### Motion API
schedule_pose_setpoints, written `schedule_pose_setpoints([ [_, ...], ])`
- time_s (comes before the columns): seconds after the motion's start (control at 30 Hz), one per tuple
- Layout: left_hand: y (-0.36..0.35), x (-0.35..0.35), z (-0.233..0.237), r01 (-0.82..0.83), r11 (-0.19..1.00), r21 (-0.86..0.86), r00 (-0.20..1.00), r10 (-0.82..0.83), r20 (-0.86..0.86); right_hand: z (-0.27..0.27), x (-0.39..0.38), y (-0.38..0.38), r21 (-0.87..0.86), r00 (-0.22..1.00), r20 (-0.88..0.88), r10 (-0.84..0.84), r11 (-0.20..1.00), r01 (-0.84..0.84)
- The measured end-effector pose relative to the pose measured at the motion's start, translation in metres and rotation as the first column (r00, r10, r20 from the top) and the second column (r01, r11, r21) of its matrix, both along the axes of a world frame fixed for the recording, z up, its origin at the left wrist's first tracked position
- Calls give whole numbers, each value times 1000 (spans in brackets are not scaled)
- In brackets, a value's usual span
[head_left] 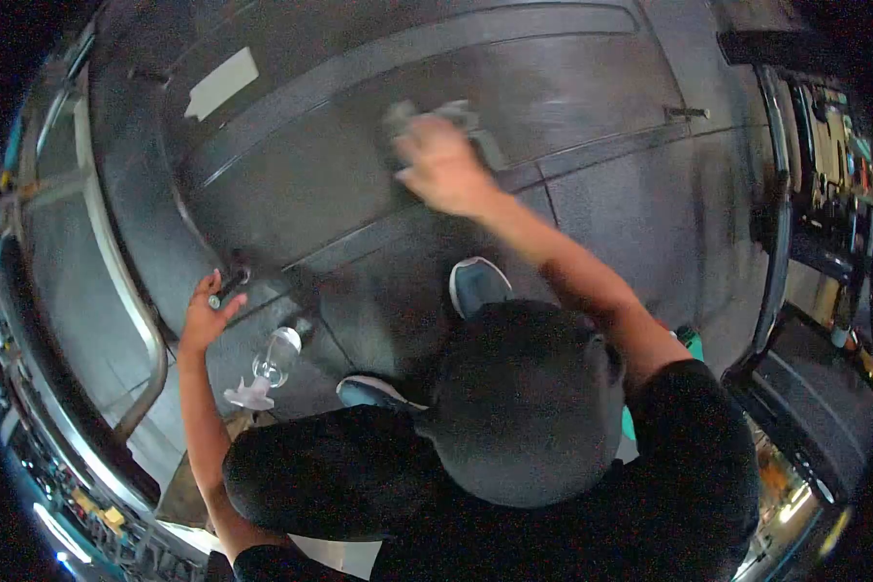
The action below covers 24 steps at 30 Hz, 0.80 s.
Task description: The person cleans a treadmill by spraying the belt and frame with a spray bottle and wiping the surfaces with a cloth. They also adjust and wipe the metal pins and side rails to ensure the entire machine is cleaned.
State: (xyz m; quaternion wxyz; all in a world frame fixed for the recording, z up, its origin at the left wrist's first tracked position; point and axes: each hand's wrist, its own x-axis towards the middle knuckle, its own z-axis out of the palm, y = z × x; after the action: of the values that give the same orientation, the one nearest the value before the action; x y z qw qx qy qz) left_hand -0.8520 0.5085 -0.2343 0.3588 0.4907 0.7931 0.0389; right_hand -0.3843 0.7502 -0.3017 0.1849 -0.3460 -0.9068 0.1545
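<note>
My right hand (442,167), blurred by motion, presses a crumpled grey cloth (485,145) against a large dark panel (339,155). Its fingers lie over the cloth and partly hide it. At the panel's lower left corner, my left hand (204,315) has thumb and fingers around a short dark cylinder (229,286) with a light round end. What that cylinder is, I cannot make out. Close to my left forearm is a clear spray bottle (274,357) with a whitish trigger head (250,394).
A white label (223,82) lies on the panel's upper left. A metal tube frame (116,252) runs along the left. Black equipment (781,194) stands at the right. Below the panel are my shoes (479,285) on the dark tiled floor (640,223).
</note>
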Motion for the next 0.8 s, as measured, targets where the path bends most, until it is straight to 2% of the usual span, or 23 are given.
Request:
schedule_pose_setpoints([
  [0.03, 0, -10, 2, 21, 1000, 5, 1000, -21, 1, 0, -31, -10, -95, 993, -61, 99, 990, -104],
  [0.07, 2, -19, 4, 123, 992, -32, 992, -124, -29, -7, -64, -7, -304, 922, -16, 386, 877, -372],
  [0.1, 8, -21, 5, 227, 971, -72, 972, -231, -54, 11, -87, -23, -367, 923, -61, 380, 851, -375],
  [0.13, 19, -14, 16, 252, 965, -68, 965, -256, -52, 3, -111, -36, -271, 892, -87, 444, 851, -450],
  [0.17, 33, -4, 34, 304, 941, -147, 950, -311, -29, -13, -128, -45, -171, 854, -102, 511, 836, -521],
  [0.2, 43, 1, 45, 347, 911, -223, 934, -357, -7, -28, -139, -45, -155, 857, -140, 496, 844, -513],
  [0.23, 40, -9, 43, 356, 907, -225, 930, -368, -11, -31, -144, -44, -144, 856, -183, 483, 848, -509],
  [0.27, 31, -27, 38, 325, 891, -316, 936, -352, -30, -36, -142, -42, -173, 850, -253, 462, 843, -510],
  [0.3, 30, -47, 35, 289, 868, -405, 941, -336, -49, -36, -138, -40, -183, 853, -256, 455, 844, -505],
  [0.33, 36, -64, 33, 294, 865, -407, 940, -339, -42, -36, -132, -38, -162, 875, -256, 410, 875, -457],
  [0.4, 35, -90, 33, 173, 854, -491, 916, -323, -239, -27, -120, -39, -162, 897, -254, 362, 899, -408],
  [0.43, 35, -80, 42, 162, 850, -501, 922, -311, -230, -17, -114, -35, -150, 916, -154, 370, 907, -392],
  [0.47, 43, -74, 49, 308, 922, -234, 844, -378, -379, -7, -112, -31, -120, 923, -58, 382, 915, -386],
  [0.5, 63, -64, 65, 475, 880, 33, 742, -380, -553, -7, -114, -30, -101, 915, -66, 399, 909, -404],
  [0.57, 117, 34, 126, 253, 954, 162, 917, -183, -354, -20, -114, -19, -97, 903, -40, 427, 898, -429],
  [0.63, 148, 108, 141, 367, 903, 223, 927, -333, -175, -21, -102, -3, -25, 906, -20, 422, 906, -422],
  [0.67, 163, 147, 135, 352, 933, 74, 936, -349, -47, -22, -87, 14, 1, 926, -64, 373, 928, -374],
  [0.7, 163, 168, 104, 562, 807, 182, 827, -552, -108, -20, -69, 31, 17, 938, -110, 330, 944, -330],
  [0.77, 161, 221, 44, 591, 743, 314, 784, -621, -6, -6, -28, 68, -5, 985, 120, 121, 993, -121],
  [0.8, 162, 244, 29, 608, 735, 300, 767, -641, 14, 1, 9, 84, 75, 997, 67, 39, 996, -44],
])
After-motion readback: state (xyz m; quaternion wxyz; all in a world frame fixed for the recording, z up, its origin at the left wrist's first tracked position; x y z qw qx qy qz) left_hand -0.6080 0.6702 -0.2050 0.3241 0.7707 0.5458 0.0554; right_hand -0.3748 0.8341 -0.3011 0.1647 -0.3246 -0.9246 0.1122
